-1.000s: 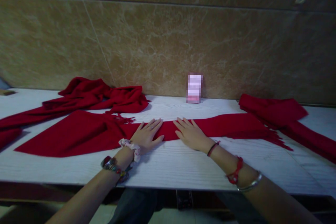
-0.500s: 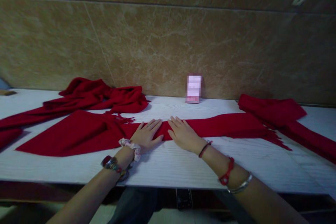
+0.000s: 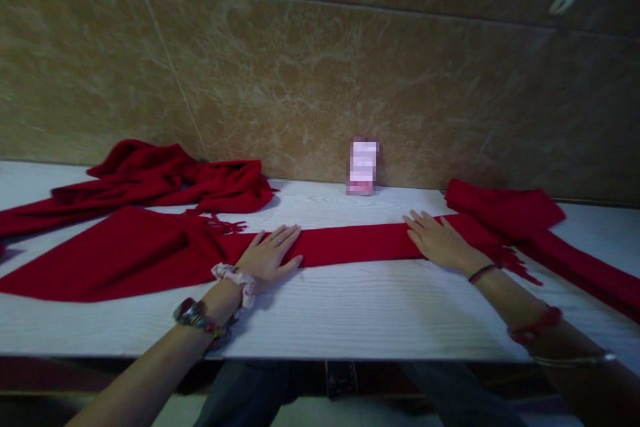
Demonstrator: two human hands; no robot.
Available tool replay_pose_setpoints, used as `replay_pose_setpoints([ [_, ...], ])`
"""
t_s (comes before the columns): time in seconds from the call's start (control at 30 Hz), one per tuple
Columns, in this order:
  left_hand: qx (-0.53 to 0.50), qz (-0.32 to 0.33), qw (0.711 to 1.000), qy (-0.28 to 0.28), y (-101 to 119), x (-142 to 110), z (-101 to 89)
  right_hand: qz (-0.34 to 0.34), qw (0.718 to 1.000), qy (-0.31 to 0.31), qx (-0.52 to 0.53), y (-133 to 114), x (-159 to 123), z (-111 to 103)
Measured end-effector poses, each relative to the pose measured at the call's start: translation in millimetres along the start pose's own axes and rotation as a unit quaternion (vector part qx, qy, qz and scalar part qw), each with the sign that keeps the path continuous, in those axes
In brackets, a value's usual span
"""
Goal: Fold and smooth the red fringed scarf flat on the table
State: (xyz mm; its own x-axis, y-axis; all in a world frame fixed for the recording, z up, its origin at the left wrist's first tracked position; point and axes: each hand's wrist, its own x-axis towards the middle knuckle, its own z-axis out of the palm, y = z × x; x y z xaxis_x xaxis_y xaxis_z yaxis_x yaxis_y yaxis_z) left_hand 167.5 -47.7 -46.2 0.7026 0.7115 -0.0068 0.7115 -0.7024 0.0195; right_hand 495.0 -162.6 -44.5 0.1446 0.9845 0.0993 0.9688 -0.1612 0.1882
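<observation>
- Red fringed scarf (image 3: pixel 355 244): flat strip across frame centre, spreading loosely at left.
- Left hand (image 3: pixel 267 257) and right hand (image 3: pixel 440 242): fingers extended, palms down on the scarf, gripping nothing.
- Risk: uneven palm pressure could skew or crease the strip.
- Risk: a rightward drag could disturb the folded red cloth (image 3: pixel 510 210) at frame right.

Scarf (image 3: pixel 355 245) plain red; tabletop (image 3: pixel 350 320) white, faint wood grain; wall (image 3: pixel 300 80) brown, pale marbled veins; scrunchie (image 3: pixel 247 288) pinkish white.
</observation>
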Motion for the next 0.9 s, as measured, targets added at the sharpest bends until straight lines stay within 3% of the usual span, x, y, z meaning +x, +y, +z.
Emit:
replay_pose_setpoints([
  [0.17,0.014,0.001,1.000,-0.002,-1,1,0.9,0.082,0.995,-0.040,0.033,53,-7,3],
  [0.27,0.024,0.000,1.000,-0.005,-1,1,2.0,0.110,0.994,-0.019,0.000,60,-6,-4],
  [0.33,0.023,-0.001,1.000,-0.004,-1,0,2.6,0.094,0.995,0.038,-0.012,45,-4,-13],
  [0.43,0.010,0.004,1.000,-0.001,-1,-1,1.1,-0.022,0.993,0.104,0.051,-4,-3,-29],
  [0.57,-0.001,0.017,1.000,-0.009,-6,12,-9.8,-0.220,0.963,0.095,0.122,-86,-7,-42],
  [0.67,-0.018,0.064,0.998,-0.024,-11,37,-23.0,-0.270,0.953,0.084,0.107,-128,-9,-46],
  [0.77,-0.070,0.070,0.992,-0.073,-10,66,-34.1,-0.276,0.957,0.068,0.063,-144,-5,-48],
  [0.9,-0.103,0.058,0.985,-0.127,2,94,-37.9,-0.275,0.958,0.066,0.038,-143,2,-46],
])
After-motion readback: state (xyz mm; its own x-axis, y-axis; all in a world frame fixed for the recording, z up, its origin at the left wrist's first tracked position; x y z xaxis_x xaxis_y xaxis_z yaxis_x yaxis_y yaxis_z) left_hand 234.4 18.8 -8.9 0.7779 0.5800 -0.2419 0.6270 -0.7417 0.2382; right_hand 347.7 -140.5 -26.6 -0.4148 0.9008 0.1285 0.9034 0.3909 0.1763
